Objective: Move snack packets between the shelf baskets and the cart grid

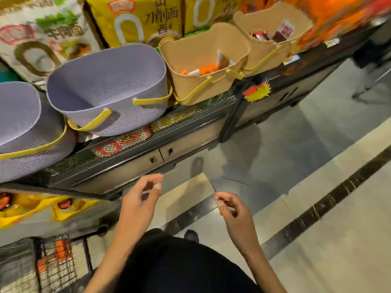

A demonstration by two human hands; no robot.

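Observation:
Two purple baskets stand on the shelf: one (17, 127) at the far left, one (105, 87) beside it with nothing visible inside. To their right a tan basket (190, 60) holds orange and white snack packets (208, 68). A second tan basket (264, 28) further right holds red and brown packets (275, 34). The black wire cart grid (57, 265) at the bottom left has orange packets (61, 252) in it. My left hand (139, 201) and my right hand (232, 210) hover below the shelf edge, fingers loosely curled, holding nothing.
Large noodle bags (137, 17) lean behind the baskets. The black mesh shelf front (148, 132) runs diagonally, with yellow packages (27, 206) on the lower shelf. Grey tiled floor (317, 166) with dark strips opens to the right. A yellow starburst tag (257, 93) hangs on the shelf.

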